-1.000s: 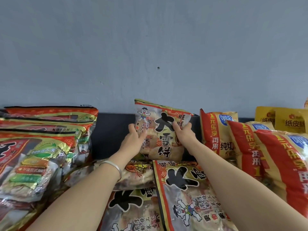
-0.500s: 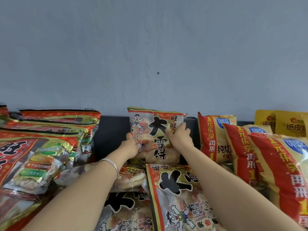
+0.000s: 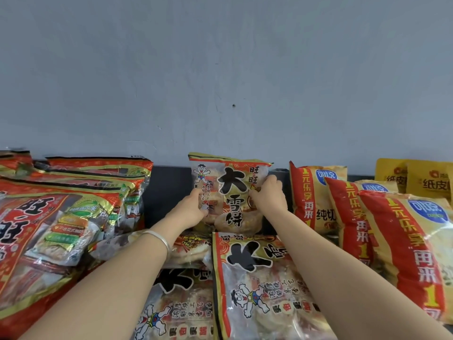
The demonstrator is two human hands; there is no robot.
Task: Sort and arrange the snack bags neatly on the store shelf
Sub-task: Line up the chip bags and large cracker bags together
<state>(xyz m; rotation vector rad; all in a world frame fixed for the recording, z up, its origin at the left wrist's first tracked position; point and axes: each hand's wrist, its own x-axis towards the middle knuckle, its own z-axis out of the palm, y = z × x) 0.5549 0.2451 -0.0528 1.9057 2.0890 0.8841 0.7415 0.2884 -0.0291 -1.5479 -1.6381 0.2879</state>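
Bags of crackers lie flat at the front of the shelf, 2 side by side, under the forearms. A bracelet circles the left wrist. Farther in, the left hand and right hand grip 1 cracker bag by its side edges, fingers curled onto the film. It stands at the back of the shelf, in the gap between the red pile on the left and the yellow bags on the right, with the wall behind. Its long axis runs vertical, top seal up, print facing the person, and the top edge dips slightly to the right. To seat it well, the base likely needs setting square behind the flat ones, the top levelled, and the squeeze kept light, since the crackers inside would probably snap.
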